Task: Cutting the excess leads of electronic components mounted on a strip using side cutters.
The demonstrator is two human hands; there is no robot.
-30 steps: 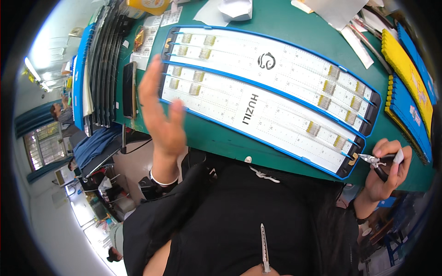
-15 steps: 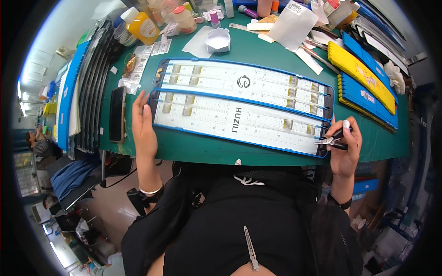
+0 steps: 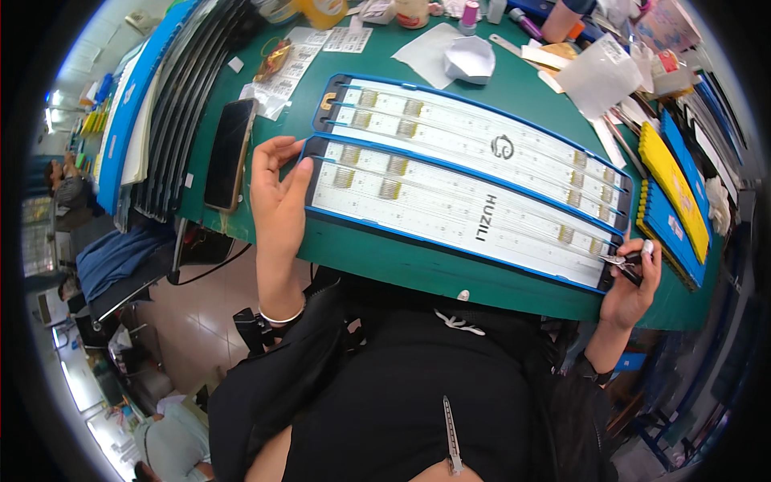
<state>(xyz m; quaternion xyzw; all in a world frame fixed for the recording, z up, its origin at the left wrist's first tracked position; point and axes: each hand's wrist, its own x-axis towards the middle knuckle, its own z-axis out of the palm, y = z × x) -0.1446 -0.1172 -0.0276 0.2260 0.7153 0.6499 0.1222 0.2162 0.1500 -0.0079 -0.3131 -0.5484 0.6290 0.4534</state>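
A long, flat, blue-edged case lies open on the green table, its two white ruled halves side by side. Thin clear lines run lengthwise over both halves, with small yellowish coil-like pieces near the ends. At the case's left end, my left hand is closed on the corner, thumb on the near half and fingers curled at the edge. My right hand is closed around small pliers with dark handles. The metal jaws point left over the right end of the near half, and whether they grip a line is too small to tell.
A dark phone lies left of the case, beside a stack of black and blue cases. Beyond are label sheets, a folded white paper tray and bottles. Yellow and blue cases sit at the right.
The whole view has shifted, so the table contents sit farther right. My left hand has gone from straight fingers beside the case to curled ones at its end. The pliers stay in my right hand.
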